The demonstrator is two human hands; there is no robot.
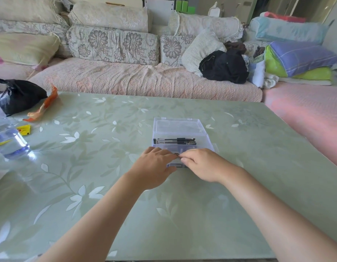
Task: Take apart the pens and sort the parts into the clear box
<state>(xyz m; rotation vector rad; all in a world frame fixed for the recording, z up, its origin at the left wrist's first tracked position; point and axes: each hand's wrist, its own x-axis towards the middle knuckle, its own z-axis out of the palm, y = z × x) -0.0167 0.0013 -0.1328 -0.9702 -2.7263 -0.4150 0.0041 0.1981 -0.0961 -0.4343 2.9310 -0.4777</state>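
A clear box (178, 127) stands open on the green table, its lid tilted back. Two black pens (175, 141) lie side by side in its far compartment. Over the box's near half, my left hand (154, 168) and my right hand (203, 163) meet fingertip to fingertip. Between them they pinch a small dark pen part (176, 153), mostly hidden by the fingers. Another dark piece (178, 166) shows below the hands at the box's front edge.
On the table's left side are a black plastic bag (18, 95), an orange wrapper (42, 106), a small yellow packet (24, 129) and a clear water bottle (9, 142). A sofa with cushions and folded bedding runs behind the table.
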